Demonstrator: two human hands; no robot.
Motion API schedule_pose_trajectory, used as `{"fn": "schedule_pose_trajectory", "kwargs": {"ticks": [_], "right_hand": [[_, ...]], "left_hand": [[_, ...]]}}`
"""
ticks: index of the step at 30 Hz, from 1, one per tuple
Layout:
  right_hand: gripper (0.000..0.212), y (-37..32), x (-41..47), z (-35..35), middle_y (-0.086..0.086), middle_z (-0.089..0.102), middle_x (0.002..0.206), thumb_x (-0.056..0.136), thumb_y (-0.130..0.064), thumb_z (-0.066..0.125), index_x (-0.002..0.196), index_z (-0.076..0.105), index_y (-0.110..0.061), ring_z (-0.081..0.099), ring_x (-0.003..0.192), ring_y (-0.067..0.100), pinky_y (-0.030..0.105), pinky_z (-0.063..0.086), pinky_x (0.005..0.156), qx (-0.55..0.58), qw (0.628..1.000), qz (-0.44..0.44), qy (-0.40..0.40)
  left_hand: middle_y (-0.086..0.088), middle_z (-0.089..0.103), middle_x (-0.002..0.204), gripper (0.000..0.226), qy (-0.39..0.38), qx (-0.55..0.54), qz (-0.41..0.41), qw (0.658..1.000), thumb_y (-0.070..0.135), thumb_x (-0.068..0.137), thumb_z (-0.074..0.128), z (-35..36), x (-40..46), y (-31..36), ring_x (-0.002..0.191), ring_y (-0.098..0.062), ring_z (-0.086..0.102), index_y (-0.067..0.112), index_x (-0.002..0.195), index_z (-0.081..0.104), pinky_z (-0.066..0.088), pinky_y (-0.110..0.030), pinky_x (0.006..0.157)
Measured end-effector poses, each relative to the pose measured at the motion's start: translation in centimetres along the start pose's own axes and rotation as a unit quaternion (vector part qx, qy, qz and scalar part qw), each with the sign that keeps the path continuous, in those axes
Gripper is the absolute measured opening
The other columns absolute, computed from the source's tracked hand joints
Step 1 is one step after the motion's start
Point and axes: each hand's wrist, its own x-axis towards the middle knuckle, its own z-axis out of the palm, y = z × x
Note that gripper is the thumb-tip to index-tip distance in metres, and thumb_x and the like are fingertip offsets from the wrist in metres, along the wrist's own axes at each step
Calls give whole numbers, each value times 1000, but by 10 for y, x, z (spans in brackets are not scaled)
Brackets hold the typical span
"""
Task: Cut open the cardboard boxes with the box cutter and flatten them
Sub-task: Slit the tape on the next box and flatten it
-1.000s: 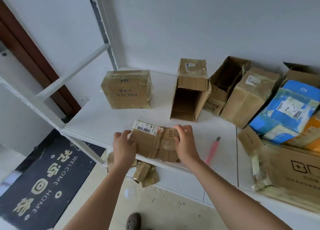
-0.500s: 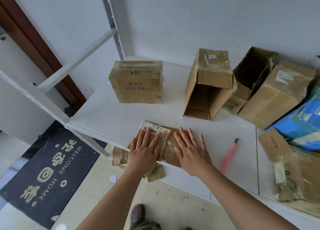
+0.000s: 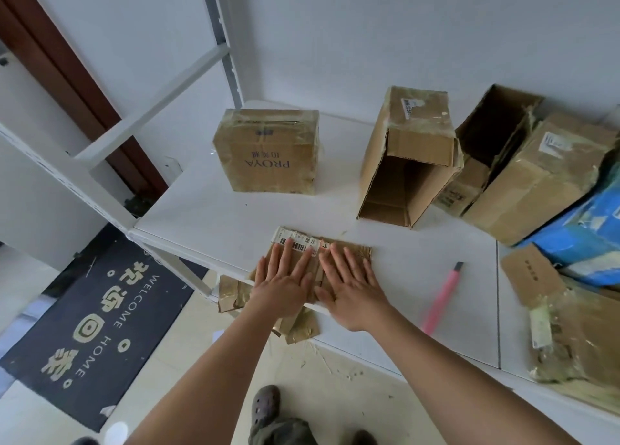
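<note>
Left hand and right hand, side by side, fingers straight and spread, palms pressed flat on the flattened box at the near edge of the white table; neither hand grasps anything. A barcode label on the flattened box shows just beyond the left fingertips; its digits are too small to read. Folded flaps hang over the table edge below the left wrist. Box cutter, pink with a dark tip, lies on the table to the right of the right hand, apart from it. Behind the hands, a taped box printed "PROYA", seen upside down, with smaller characters beside the word. To its right, an open box on its side, mouth toward the viewer, with a small illegible label on top. Further right, more boxes and a blue parcel. On the floor, a dark mat reading "WELCOME HOME"
</note>
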Motion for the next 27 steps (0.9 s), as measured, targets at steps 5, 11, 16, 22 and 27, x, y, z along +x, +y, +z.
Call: {"fn": "schedule_pose_trajectory", "kwargs": {"ticks": [5,11,16,22,27], "right_hand": [[75,5,-15,-30,-7,-36,157,102,-50,35,152,-19,-40,-33,144,24,49,-16,118,55,998,-26,-28],[63,-29,-22,-40,12,-17,163,103,-36,44,156,9,-33,-13,150,38,50,14,120,139,989,41,18],[59,-56,23,-72,8,-4,166,102,-11,49,155,26,-18,-8,152,21,34,7,121,272,954,-42,119],[81,-57,72,-133,13,0,164,95,-15,62,158,10,-22,6,148,35,30,19,111,224,911,10,346],[93,-65,99,-143,9,-3,164,93,-20,66,156,0,-33,7,149,33,35,25,108,347,869,89,340]], "left_hand": [[2,-28,160,60,-2,40,-2,999,55,101,17,-17,-2,-1,149,-21,-20,47,149,-19,6,-43,119],[-12,-3,162,65,59,-43,-94,993,57,100,26,-28,-7,-7,148,-34,1,30,155,3,23,-48,113],[-16,11,156,67,105,-174,-226,953,56,98,36,-47,-2,-64,143,-42,9,17,151,22,19,-50,115],[-2,28,151,59,236,-130,-131,954,40,88,59,-65,3,-109,134,-30,30,21,141,41,32,-48,106],[19,28,157,55,103,-124,81,984,48,89,64,-59,12,-138,140,-11,36,35,141,51,42,-38,107]]}}
